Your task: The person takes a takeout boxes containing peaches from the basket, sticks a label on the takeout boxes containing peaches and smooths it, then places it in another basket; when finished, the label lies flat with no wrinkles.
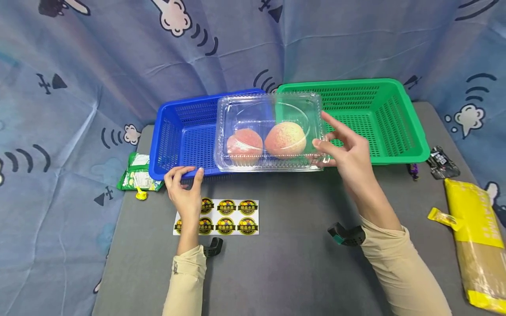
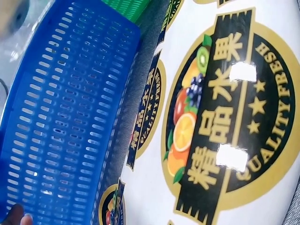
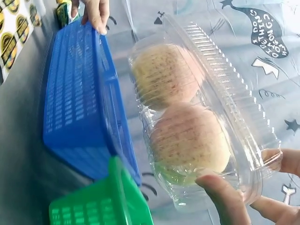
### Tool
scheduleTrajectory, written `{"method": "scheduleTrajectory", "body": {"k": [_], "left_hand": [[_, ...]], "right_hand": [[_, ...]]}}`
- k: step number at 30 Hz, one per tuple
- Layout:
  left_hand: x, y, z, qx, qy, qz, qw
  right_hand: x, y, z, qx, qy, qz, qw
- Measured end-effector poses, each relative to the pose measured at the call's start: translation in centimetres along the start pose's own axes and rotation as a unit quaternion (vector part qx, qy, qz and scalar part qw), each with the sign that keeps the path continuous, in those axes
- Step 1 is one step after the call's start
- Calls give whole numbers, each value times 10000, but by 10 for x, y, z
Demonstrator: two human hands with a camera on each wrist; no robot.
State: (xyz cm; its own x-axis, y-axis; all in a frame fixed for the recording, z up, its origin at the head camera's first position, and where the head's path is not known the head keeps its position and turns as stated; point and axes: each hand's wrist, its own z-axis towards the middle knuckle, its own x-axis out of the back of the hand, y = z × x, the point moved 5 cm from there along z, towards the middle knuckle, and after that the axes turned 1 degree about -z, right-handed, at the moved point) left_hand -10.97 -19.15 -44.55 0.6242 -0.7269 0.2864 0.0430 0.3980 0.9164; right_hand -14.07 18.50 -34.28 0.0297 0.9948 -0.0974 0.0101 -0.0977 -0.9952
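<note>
My right hand (image 1: 352, 156) grips the right end of a clear plastic clamshell box (image 1: 264, 125), thumb on the near face and fingers around the edge. Inside it, two peaches (image 1: 285, 141) sit side by side, pinkish and pale yellow. The box is held up tilted, overlapping the blue basket (image 1: 168, 175) and the green basket (image 1: 407, 160) in the head view. At the blue basket's near left rim, my left hand (image 1: 186, 193) holds the edge; its fingers (image 3: 97, 18) lap over the rim in the right wrist view. Within the blue basket, only slotted walls and floor show.
A sheet of round fruit stickers (image 1: 237, 217) lies below the left hand, partly covered by it. Left are a green snack bag (image 1: 138, 172) and a yellow sweet (image 1: 141, 194). Right are a black packet (image 1: 442, 163), a small yellow packet (image 1: 442, 217) and a long yellow package (image 1: 476, 239).
</note>
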Motion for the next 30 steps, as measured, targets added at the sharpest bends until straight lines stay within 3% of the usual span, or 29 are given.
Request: {"method": "scheduleTrajectory", "body": {"k": [13, 20, 30], "left_hand": [[-1, -2, 1, 62, -21, -28, 10000], [-2, -3, 0, 83, -48, -18, 10000], [-3, -5, 0, 7, 16, -19, 10000]], "right_hand": [[56, 9, -48, 440, 180, 612, 9970], [72, 26, -69, 302, 54, 730, 9969], [88, 44, -99, 662, -147, 996, 9927]]}}
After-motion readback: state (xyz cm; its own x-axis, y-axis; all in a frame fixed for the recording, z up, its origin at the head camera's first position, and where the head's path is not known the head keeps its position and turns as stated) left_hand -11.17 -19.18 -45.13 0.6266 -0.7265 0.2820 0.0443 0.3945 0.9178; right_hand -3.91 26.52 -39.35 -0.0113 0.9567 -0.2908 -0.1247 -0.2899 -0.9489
